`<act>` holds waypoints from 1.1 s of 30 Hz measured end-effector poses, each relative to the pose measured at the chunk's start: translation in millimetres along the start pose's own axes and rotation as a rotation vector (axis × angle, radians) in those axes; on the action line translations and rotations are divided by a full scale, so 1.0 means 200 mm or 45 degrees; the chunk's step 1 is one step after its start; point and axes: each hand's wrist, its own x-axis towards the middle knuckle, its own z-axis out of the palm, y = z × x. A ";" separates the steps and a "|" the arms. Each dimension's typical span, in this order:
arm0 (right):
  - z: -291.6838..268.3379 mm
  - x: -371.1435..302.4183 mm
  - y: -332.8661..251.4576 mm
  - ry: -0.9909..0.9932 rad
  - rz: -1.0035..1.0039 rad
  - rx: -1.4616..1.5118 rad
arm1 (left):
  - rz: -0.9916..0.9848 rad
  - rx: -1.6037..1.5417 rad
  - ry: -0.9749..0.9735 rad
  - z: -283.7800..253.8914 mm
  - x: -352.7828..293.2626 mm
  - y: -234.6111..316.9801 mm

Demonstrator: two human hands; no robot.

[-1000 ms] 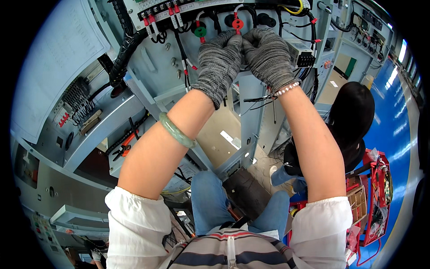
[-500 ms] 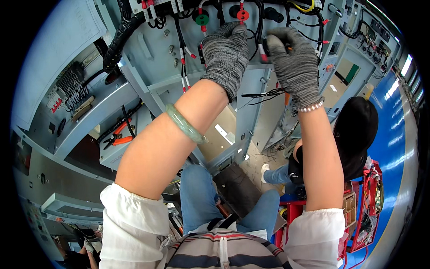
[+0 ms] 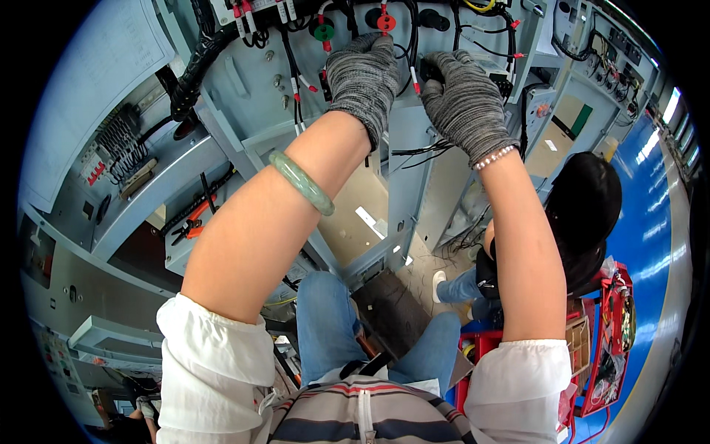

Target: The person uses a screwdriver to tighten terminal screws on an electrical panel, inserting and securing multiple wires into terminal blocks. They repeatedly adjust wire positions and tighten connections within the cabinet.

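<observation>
Both my hands wear grey knit gloves and work at a grey metal cabinet panel [image 3: 244, 122]. My left hand [image 3: 362, 83] is closed, its fingertips curled just below a red round panel part [image 3: 386, 24]; what they pinch is hidden. Left of it sits a green round part [image 3: 324, 31]. My right hand [image 3: 467, 100] is closed beside a dark piece [image 3: 431, 70] at its thumb; whether it grips that piece is hard to tell. Between the hands hangs a black wire with a red-tipped white sleeve [image 3: 416, 80]. Black wires [image 3: 425, 152] stick out below.
Orange-handled pliers [image 3: 192, 226] lie on a cabinet ledge at left. A thick black wire bundle [image 3: 194, 70] runs down the upper left. At right, a person with dark hair [image 3: 588, 214] sits close by, next to a red tool cart [image 3: 610, 337]. An open cabinet door frame [image 3: 403, 192] stands below my hands.
My right hand has shifted left and slightly down, turning as it moved. An orange handle seen below it earlier no longer shows. The left hand stays by the red part.
</observation>
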 end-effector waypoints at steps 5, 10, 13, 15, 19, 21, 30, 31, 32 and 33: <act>0.01 0.01 0.00 0.021 0.016 0.018 | 0.014 0.032 0.037 0.02 0.03 0.00; -0.02 -0.02 -0.03 -0.033 0.062 0.026 | 0.033 -0.073 0.052 0.00 0.01 0.00; -0.03 -0.03 -0.03 -0.031 0.063 0.069 | 0.006 -0.071 0.058 -0.01 0.01 0.02; -0.03 -0.03 -0.03 -0.045 0.078 0.099 | 0.023 -0.042 0.084 -0.02 0.00 0.00; -0.03 -0.01 -0.03 -0.059 0.082 0.098 | 0.040 -0.011 0.004 -0.03 0.02 0.01; -0.03 -0.01 -0.03 -0.076 0.096 0.120 | 0.048 0.099 0.014 -0.04 0.00 0.02; -0.38 -0.19 0.00 -0.062 0.048 0.921 | 0.118 0.007 -0.033 -0.03 -0.01 -0.02; -0.44 -0.21 -0.01 -0.045 0.020 1.034 | 0.124 -0.031 -0.036 -0.02 0.00 -0.05; -0.47 -0.23 0.00 0.017 -0.101 0.977 | 0.128 -0.069 -0.038 -0.01 0.02 -0.08; -0.50 -0.23 0.03 0.117 -0.250 1.041 | 0.149 -0.104 -0.043 -0.01 0.02 -0.08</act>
